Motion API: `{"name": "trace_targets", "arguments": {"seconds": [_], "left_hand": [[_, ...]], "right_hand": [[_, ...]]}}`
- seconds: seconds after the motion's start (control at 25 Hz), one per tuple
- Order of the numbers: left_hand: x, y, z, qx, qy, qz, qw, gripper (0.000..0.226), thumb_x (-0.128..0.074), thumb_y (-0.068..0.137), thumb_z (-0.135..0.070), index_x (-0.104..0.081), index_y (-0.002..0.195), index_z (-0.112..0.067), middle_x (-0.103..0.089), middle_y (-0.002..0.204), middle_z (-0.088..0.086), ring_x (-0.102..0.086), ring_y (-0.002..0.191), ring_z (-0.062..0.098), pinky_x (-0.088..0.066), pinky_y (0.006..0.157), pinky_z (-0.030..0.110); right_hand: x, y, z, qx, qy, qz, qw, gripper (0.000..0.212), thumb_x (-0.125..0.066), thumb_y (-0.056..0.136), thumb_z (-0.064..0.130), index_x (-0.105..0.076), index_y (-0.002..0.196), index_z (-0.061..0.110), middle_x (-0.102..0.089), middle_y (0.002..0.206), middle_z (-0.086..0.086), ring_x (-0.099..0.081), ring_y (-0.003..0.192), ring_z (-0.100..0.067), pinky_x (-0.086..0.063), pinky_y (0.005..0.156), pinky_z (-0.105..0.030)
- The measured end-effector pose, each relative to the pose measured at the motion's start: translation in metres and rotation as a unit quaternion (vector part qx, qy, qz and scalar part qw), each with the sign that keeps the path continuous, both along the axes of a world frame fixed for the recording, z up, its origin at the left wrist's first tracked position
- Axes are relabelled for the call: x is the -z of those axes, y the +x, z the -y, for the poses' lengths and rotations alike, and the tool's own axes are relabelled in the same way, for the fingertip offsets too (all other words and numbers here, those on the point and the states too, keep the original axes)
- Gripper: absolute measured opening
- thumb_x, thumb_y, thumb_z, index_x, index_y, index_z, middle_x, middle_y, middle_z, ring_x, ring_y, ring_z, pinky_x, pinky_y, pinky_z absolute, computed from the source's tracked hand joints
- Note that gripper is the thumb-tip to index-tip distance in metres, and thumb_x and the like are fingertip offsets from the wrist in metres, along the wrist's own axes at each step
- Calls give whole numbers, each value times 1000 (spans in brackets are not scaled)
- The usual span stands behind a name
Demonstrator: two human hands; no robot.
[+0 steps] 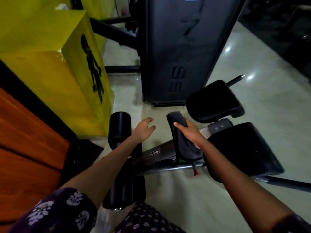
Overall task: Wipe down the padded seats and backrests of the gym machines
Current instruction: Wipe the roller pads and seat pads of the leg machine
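My right hand (189,132) grips a dark grey cloth (183,145) that drapes over a narrow upright black pad (172,130) at the middle of the machine. My left hand (143,130) hovers open in the air to the left of that pad, fingers relaxed, touching nothing. A black roller pad (119,128) stands just left of my left hand. To the right lie two wider black padded cushions, one further away (215,101) and one nearer (242,148).
A tall black weight-stack cover (181,47) rises straight ahead. A yellow box with a black figure (70,64) stands at the left, with an orange wooden panel (25,140) beside it. Another roller pad (124,190) sits close to my body. Pale glossy floor (252,89) spreads to the right.
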State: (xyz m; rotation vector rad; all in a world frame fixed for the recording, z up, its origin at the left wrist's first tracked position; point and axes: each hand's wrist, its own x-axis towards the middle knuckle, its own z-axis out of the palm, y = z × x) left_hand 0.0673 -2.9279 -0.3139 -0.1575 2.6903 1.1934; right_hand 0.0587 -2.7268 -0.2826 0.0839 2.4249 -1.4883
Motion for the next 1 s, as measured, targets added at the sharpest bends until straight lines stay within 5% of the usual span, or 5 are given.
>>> {"name": "trace_targets", "arguments": {"seconds": [0.28, 0.44, 0.76, 1.0], "left_hand": [[-24, 23, -115, 135, -6, -12, 991, 45, -54, 94, -13, -44, 137, -3, -44, 144, 10, -40, 133, 22, -26, 107, 23], [-28, 33, -182, 199, 12, -6, 980, 38, -58, 90, -15, -53, 128, -11, -61, 119, 12, -58, 109, 26, -43, 90, 31], [-27, -5, -269, 354, -11, -47, 934, 45, -58, 92, -15, -46, 135, -7, -48, 137, 12, -45, 127, 23, -32, 102, 24], [-18, -78, -305, 453, -21, -81, 887, 43, -56, 93, -16, -46, 135, -11, -41, 144, 6, -40, 132, 22, -30, 108, 30]], "right_hand": [[-30, 68, -112, 79, 36, -29, 996, 40, -62, 90, 34, -58, 127, 20, -64, 123, -7, -57, 115, -24, -44, 98, -36], [-31, 106, -168, 134, 54, -30, 989, 39, -60, 91, 34, -57, 127, 20, -63, 122, -4, -56, 115, -22, -42, 92, -29], [-32, 141, -247, 255, 118, -40, 959, 44, -60, 91, 33, -53, 132, 19, -61, 127, -6, -54, 119, -23, -39, 90, -26], [-32, 112, -283, 375, 209, -16, 903, 49, -56, 92, 37, -45, 138, 25, -61, 126, -8, -55, 118, -29, -43, 94, -35]]}}
